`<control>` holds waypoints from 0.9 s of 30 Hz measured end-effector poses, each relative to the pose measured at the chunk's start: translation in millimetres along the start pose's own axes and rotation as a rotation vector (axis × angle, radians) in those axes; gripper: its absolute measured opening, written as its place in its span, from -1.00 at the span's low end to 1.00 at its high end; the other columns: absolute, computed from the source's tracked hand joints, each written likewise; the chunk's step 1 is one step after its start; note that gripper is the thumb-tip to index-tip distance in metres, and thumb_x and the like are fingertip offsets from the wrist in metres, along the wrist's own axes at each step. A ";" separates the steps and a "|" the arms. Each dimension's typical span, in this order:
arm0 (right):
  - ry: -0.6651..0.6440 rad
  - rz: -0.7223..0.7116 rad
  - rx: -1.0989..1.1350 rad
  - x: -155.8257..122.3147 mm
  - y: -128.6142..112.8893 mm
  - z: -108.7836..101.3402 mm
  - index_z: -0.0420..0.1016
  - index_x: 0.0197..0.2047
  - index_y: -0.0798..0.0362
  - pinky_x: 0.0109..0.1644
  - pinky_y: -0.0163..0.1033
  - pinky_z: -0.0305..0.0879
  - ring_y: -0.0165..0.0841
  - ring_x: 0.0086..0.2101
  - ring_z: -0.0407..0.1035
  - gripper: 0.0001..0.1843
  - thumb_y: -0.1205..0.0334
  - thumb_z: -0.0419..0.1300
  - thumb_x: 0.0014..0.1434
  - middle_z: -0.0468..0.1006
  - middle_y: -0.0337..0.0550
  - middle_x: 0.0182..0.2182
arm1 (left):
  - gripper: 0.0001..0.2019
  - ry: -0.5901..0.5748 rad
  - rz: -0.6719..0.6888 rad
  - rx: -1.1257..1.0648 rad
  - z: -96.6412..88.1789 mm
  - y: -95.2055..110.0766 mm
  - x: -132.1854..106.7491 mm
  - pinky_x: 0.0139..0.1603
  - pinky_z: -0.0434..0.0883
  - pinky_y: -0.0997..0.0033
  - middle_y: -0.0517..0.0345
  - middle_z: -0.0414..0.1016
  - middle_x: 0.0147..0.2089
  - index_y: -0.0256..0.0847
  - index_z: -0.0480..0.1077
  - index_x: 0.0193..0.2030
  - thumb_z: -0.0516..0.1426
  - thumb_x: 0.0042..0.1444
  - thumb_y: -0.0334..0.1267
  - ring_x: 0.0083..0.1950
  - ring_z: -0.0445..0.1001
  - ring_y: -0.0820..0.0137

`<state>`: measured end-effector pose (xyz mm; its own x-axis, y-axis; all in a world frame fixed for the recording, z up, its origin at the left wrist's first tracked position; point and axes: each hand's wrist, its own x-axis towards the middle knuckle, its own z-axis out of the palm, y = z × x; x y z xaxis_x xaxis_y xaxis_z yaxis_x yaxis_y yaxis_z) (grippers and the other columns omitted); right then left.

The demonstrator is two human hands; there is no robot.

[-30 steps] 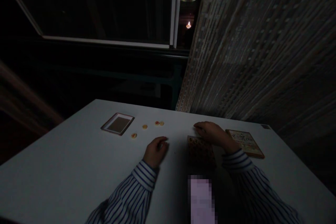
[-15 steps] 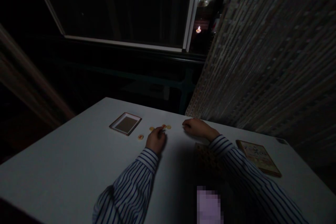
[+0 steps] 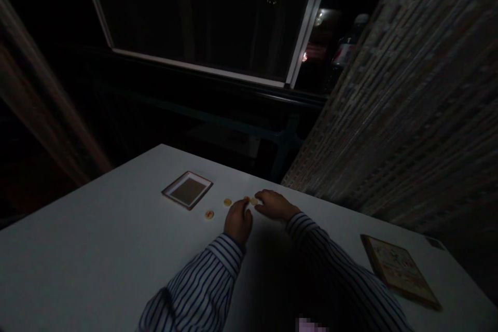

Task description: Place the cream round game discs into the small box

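Note:
My left hand (image 3: 238, 222) rests on the white table with thumb and forefinger apart. Its forefinger tip lies against a red-marked round game piece (image 3: 247, 198), mostly covered by the finger. Opposite it, my right hand (image 3: 276, 205) reaches in from the right, fingers bent and parted around the edge of a pale yellow round piece (image 3: 253, 201); whether they touch it I cannot tell. Left of my left hand lie a plain yellow piece (image 3: 227, 202) and a piece with a red character (image 3: 209, 215).
A shallow open box tray (image 3: 166, 193) lies at the back left of the white table (image 3: 116, 249). On the right is a flat printed box or lid (image 3: 400, 272), with a small dark card (image 3: 434, 242) beyond. A string curtain (image 3: 373, 129) hangs at the table's back right edge.
My right hand has moved left and toward me, to the pale yellow piece near my left hand. The left hand has barely moved. The camera view has shifted.

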<state>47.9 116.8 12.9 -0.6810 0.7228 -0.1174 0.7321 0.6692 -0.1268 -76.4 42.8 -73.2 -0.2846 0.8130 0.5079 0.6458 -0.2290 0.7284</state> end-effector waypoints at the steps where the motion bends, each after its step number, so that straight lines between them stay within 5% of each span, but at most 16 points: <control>1: -0.005 -0.002 -0.001 2.4 0.5 1.5 0.35 -0.01 0.09 -0.13 -0.27 0.13 -0.28 -0.12 0.30 -0.61 0.12 0.06 0.11 0.42 -0.01 -0.09 | -0.65 -0.004 0.000 0.001 0.5 -0.6 -0.4 0.06 0.32 0.13 -0.07 0.42 -0.05 -0.29 0.30 -0.03 -0.01 0.00 -0.43 0.01 0.38 0.25; 15: 0.021 -0.041 0.110 17.0 2.7 10.9 0.44 -0.14 0.12 -0.13 -0.26 0.13 -0.27 -0.18 0.31 -0.68 0.18 0.03 0.09 0.43 0.01 -0.17 | -0.66 -0.030 -0.058 -0.001 -0.3 -1.6 2.2 0.07 0.32 0.14 -0.07 0.42 -0.03 -0.30 0.29 -0.03 -0.02 0.01 -0.43 0.02 0.37 0.25; 27: -0.036 -0.045 0.589 15.2 14.0 9.6 0.50 -0.21 0.20 -0.38 -0.36 0.19 -0.42 -0.44 0.32 -0.64 0.15 0.02 0.09 0.50 -0.16 -0.45 | -0.67 -0.032 -0.054 0.013 1.1 -2.2 3.2 0.06 0.34 0.18 -0.09 0.44 -0.05 -0.36 0.32 -0.05 0.01 -0.01 -0.47 -0.01 0.39 0.26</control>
<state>47.7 135.5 -0.1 -0.7190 0.6825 -0.1310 0.5786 0.4835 -0.6569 -77.9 46.5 -73.7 -0.2965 0.8406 0.4532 0.6391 -0.1780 0.7482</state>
